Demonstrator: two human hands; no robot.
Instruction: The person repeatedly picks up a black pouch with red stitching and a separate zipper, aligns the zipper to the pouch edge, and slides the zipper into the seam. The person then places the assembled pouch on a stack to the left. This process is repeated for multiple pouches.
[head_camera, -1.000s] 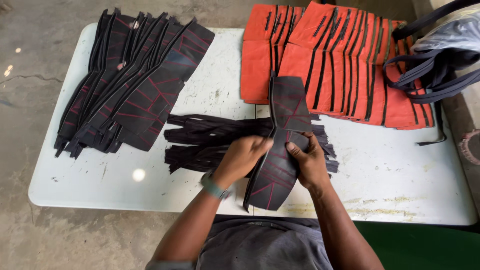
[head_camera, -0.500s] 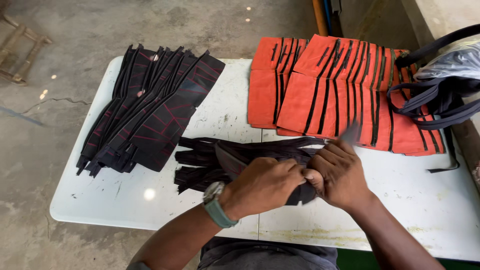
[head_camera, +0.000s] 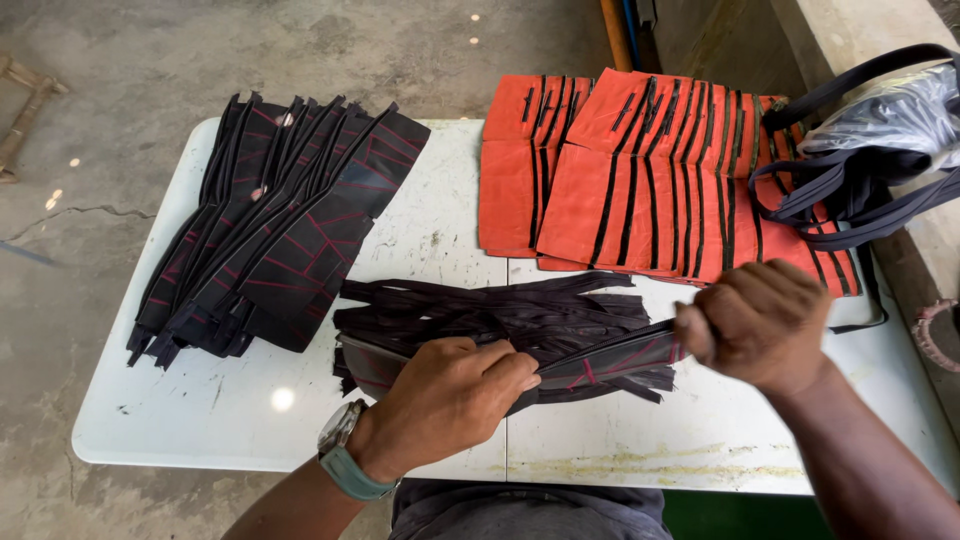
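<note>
— Black with red stitching, that piece (head_camera: 600, 362) stretched between the hands?

— Yes. It lies long and nearly level, just above the table (head_camera: 440, 215), over a heap of black strips (head_camera: 500, 315). It sits at the near middle of the table, its left end under the left hand (head_camera: 445, 400).

— How are the fingers?

— On the left hand they are curled and pressed together, pinching the piece near its middle, knuckles up. A watch (head_camera: 340, 445) with a pale green strap sits on that wrist. The right hand (head_camera: 760, 322) is closed into a fist around the right end of the piece; it is a little blurred, so each finger cannot be told apart.

— What else lies on the table?

— At the far left, a fanned stack of black panels (head_camera: 285, 230) with red lines, overlapping like cards. At the far right, orange sheets (head_camera: 640, 180) with black stripes, laid flat and overlapping. Just beyond their right edge, off the table, a grey bag (head_camera: 890, 115) with dark straps.

— And the strips?

— They lie crosswise in a loose pile between the two stacks, touching the piece from below.
</note>
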